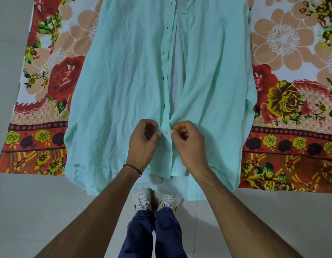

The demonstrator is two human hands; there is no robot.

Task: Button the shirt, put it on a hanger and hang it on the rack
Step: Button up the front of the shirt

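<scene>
**Shirt (115,86) pinched at its lowest button (165,133)**

The left hand (144,144) and right hand (189,146) each pinch the front edge on either side of the white button. The mint shirt lies flat on a floral sheet (284,53), unfastened further up, its hem hanging over the near edge.

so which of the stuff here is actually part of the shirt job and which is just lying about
Job: mint shirt; its bottom white button; left hand and right hand, each pinching a front edge beside that button. No hanger or rack in view.
Lying about: floral sheet under the shirt; tiled floor; white shoes.
</scene>
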